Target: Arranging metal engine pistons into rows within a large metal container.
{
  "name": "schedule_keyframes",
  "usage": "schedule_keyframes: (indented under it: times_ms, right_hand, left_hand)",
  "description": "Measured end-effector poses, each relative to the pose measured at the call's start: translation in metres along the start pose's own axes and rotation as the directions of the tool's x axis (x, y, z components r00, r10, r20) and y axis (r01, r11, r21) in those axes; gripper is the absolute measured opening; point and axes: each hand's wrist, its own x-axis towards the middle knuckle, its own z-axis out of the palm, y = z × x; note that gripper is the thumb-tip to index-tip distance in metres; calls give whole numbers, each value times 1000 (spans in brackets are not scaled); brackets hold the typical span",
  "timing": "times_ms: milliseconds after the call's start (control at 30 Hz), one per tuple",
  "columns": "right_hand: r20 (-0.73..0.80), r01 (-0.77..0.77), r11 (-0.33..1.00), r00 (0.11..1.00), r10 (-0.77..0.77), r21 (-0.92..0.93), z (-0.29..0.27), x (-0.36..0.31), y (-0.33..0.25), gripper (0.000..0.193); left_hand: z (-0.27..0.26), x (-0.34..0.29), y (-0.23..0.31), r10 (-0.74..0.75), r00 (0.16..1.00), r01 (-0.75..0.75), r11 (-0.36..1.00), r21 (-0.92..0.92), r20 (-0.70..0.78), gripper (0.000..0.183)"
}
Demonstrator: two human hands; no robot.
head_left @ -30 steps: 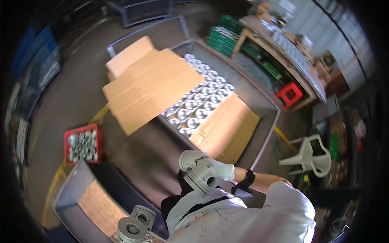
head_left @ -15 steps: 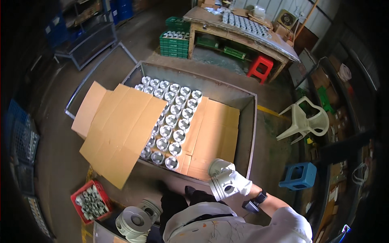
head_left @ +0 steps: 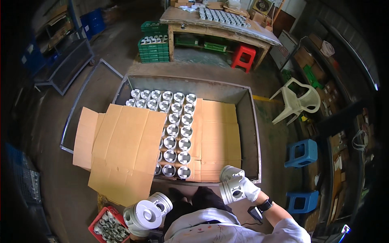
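My right hand (head_left: 250, 189), in a white glove, is closed on two metal pistons: a nearer piston (head_left: 232, 192) and a farther piston (head_left: 231, 173) partly behind it. They hang over the near right corner of a grey metal bin (head_left: 257, 139). At the lower left, my gloved left hand (head_left: 137, 230) grips two more, a large piston (head_left: 146, 214) with its crown facing up and another piston (head_left: 162, 201) beside it; most of its fingers are hidden. Inside the bin, rows of upright pistons (head_left: 184, 144) stand next to a bare cardboard sheet (head_left: 221, 135).
Folded cardboard (head_left: 125, 150) covers the bin's left part and overhangs its near edge. A red crate (head_left: 96, 231) of metal parts sits lower left. Beyond are a workbench (head_left: 210, 27), green crates (head_left: 154, 50), and a red stool (head_left: 243, 57); a white chair (head_left: 298, 101) and blue stools (head_left: 302, 153) stand right.
My left hand has come up and right with its two pistons, nearer the bin. My right hand still holds its pair, slightly farther right. The whole view has turned and shifted.
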Motion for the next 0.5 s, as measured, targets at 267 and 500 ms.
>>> schedule_keyframes:
  times_ms: [267, 500]
  right_hand:
    - [176, 230, 877, 970, -170, -422, -1, 54, -33, 44]
    - [-140, 11, 538, 961, -239, -843, -56, 194, 47, 10]
  left_hand:
    - [-13, 19, 2, -133, 991, 130, 980, -148, -7, 42]
    - [-9, 10, 29, -331, 943, 311, 904, -292, -21, 41]
